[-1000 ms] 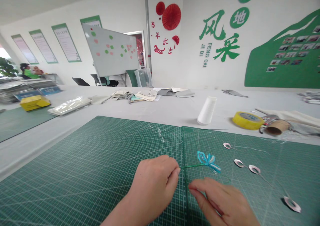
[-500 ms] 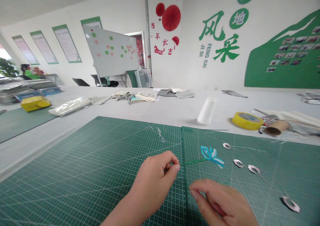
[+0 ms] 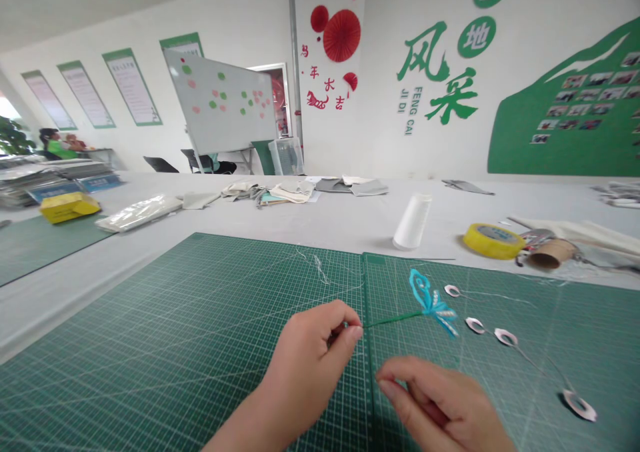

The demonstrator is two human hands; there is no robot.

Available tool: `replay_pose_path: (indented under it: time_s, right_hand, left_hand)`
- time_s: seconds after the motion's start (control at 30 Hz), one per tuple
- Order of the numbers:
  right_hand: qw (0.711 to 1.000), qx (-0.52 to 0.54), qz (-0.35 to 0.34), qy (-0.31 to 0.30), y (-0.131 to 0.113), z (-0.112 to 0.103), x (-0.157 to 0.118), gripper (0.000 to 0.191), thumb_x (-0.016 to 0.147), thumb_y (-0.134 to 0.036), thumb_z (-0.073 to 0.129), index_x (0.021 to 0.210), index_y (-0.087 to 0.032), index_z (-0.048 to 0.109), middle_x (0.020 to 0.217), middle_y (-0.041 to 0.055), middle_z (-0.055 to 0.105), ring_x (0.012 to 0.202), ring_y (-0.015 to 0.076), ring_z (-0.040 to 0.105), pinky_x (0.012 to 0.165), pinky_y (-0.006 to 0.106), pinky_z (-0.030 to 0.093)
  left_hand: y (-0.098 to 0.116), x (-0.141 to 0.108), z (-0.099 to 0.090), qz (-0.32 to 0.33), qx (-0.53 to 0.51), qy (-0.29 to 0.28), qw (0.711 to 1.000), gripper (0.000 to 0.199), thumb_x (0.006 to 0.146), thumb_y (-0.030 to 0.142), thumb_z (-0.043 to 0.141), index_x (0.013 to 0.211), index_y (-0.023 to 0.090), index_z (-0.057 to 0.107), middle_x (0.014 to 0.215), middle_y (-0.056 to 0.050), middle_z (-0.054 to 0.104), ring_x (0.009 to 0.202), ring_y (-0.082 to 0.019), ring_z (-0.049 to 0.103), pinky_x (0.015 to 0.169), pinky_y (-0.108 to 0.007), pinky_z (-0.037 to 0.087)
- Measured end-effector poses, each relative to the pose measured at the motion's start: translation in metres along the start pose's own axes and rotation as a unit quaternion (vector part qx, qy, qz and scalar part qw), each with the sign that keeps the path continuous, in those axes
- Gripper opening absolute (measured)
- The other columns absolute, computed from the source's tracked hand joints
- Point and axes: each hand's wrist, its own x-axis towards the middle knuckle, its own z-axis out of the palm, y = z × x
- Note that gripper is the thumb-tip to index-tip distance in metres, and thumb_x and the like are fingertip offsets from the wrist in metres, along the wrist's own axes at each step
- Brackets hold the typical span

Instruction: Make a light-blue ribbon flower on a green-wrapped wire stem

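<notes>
My left hand (image 3: pixel 320 355) pinches the end of a thin green stem between thumb and forefinger. The stem belongs to a blue craft flower (image 3: pixel 431 305), with looped petals and rows of pale beads, pointing right above the mat. Closer to me and to the right, my right hand (image 3: pixel 440 399) is closed, thumb and forefinger pressed together. Whatever lies between those fingertips is too small to make out. Both hands are over the green cutting mats (image 3: pixel 225 319). White oval rings (image 3: pixel 506 337) on thin wires lie right of the flower.
A white thread cone (image 3: pixel 413 221) stands behind the mats. Yellow tape (image 3: pixel 494 241) and a cardboard tube (image 3: pixel 551 253) lie right of it. Loose threads (image 3: pixel 320 269) rest on the mat. Fabric scraps (image 3: pixel 290 191), a plastic packet (image 3: pixel 140 213) and a yellow box (image 3: pixel 70 207) are farther back.
The blue flower has turned about its stem and shifted slightly right, its upper petal now standing higher. My left hand has barely moved, and my right hand keeps its pinch in nearly the same place.
</notes>
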Motion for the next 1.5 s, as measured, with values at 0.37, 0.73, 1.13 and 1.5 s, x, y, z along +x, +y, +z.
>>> replay_pose_path:
  time_s: [0.37,0.73,1.13,1.5]
  right_hand:
    - [0.992,0.06,0.107,-0.03,0.016,0.004,0.0,0.025,0.091,-0.031,0.051,0.072,-0.023,0.063,0.052,-0.007,0.041,0.047,0.0129,0.044,0.045,0.022,0.037]
    - [0.988,0.102,0.105,-0.045,0.025,-0.003,0.003,0.022,0.089,-0.032,0.055,0.074,-0.021,0.068,0.05,-0.0056,0.051,0.044,0.0126,0.047,0.043,0.023,0.037]
    - [0.993,0.044,0.018,-0.109,0.018,-0.016,0.009,0.021,0.093,-0.025,0.054,0.075,-0.023,0.064,0.063,-0.0043,0.064,0.058,0.0118,0.061,0.055,0.022,0.044]
    - [0.998,-0.042,-0.046,-0.009,0.008,-0.008,-0.003,0.016,0.095,-0.022,0.047,0.088,-0.024,0.061,0.067,-0.0031,0.067,0.056,0.0135,0.063,0.053,0.025,0.046]
  left_hand:
    - [0.003,0.004,-0.012,-0.069,-0.259,-0.13,0.955,0.015,0.084,0.024,0.056,0.073,0.016,0.062,0.057,0.006,0.044,0.053,-0.008,0.035,0.052,-0.022,0.027]
    - [0.008,0.0,-0.023,-0.073,-0.215,-0.302,0.926,0.016,0.081,0.023,0.057,0.072,0.017,0.069,0.057,0.005,0.047,0.052,-0.008,0.031,0.05,-0.023,0.023]
    - [0.006,-0.008,-0.021,0.016,0.024,-0.267,0.963,0.02,0.07,0.006,0.051,0.057,0.019,0.059,0.052,0.007,0.044,0.051,-0.008,0.042,0.052,-0.019,0.033]
    - [0.004,-0.003,-0.016,0.061,0.219,-0.109,0.968,0.029,0.081,0.013,0.049,0.055,0.017,0.037,0.054,0.006,0.042,0.052,-0.009,0.037,0.051,-0.025,0.023]
